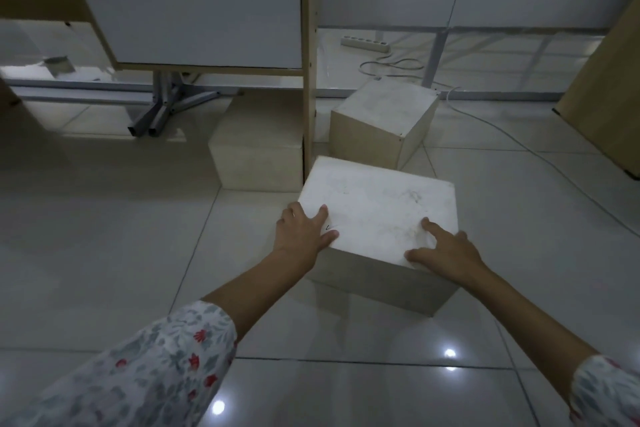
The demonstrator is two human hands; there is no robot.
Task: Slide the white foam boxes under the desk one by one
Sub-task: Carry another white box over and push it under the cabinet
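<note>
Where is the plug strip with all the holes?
In the head view, the power strip lies on the floor at the back, right of the wooden desk panel, beyond the far foam box.

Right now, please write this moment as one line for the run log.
step: pushing nearest foam box | left hand: on near-left corner | right hand: on near-right corner | two boxes already by desk panel

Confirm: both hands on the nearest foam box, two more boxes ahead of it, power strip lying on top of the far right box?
Not quite. The head view shows the power strip on the floor behind the far right box, not on it. The rest holds: left hand and right hand on the nearest box, another box ahead.
</note>
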